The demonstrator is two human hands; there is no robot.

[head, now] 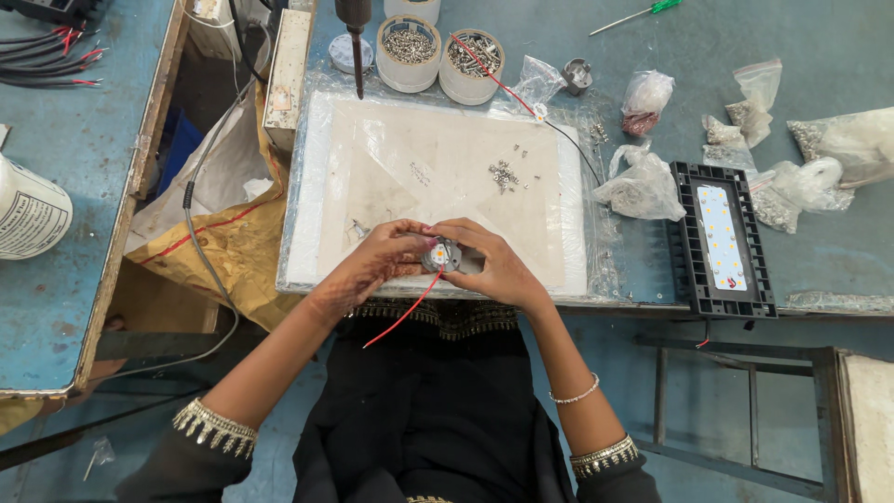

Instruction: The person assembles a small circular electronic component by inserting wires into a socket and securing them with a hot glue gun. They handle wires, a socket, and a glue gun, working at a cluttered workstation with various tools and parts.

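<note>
So I'm pinching a small round light module (440, 255) with both my left hand (377, 261) and right hand (494, 265), its red wire (402, 312) trailing toward 7 o'clock.

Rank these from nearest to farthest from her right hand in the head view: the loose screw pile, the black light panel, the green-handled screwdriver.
From the right hand:
1. Loose screw pile, just beyond it on the white mat.
2. Black light panel, off to the right.
3. Green-handled screwdriver, far back right.
</note>
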